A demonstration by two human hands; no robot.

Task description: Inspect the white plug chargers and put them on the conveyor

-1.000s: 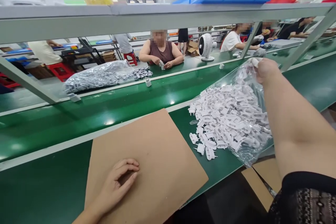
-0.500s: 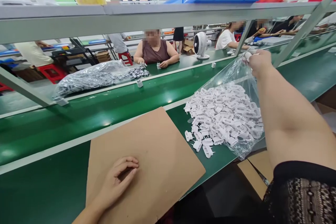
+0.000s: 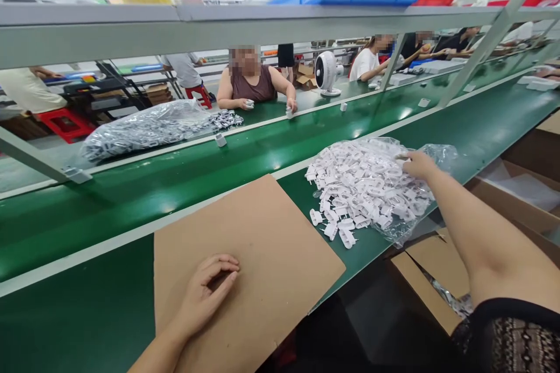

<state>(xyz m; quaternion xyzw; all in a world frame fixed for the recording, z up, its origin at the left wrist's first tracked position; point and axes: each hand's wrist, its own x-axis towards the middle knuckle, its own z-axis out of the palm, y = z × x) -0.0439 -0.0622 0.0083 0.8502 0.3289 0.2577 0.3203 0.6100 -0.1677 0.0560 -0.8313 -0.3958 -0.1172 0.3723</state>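
Observation:
Palm down on a brown cardboard sheet (image 3: 262, 233) rests my left hand (image 3: 212, 288), fingers loosely curved and thumb apart, with nothing in it. My right hand (image 3: 419, 165) is at the right side of a heap of white two-pin plug housings (image 3: 359, 180). Its fingers are closed, and a small white piece, looking like one of those housings, shows at the fingertips. The heap lies on and partly inside a clear plastic bag (image 3: 444, 154), which has slumped around the hand. Several loose housings (image 3: 347, 238) lie at the heap's near edge.
A green conveyor belt (image 3: 184, 186) with small white pieces runs beyond my bench. Across it a person (image 3: 254, 81) handles white parts beside a filled plastic bag (image 3: 144, 125). An overhead shelf (image 3: 219, 35) and slanted posts cross the view. Open cardboard boxes (image 3: 431, 268) stand below right.
My right hand has come down from holding the bag's top high, and the bag has collapsed onto the heap. My left hand stays on the cardboard. The person opposite has reached toward the belt.

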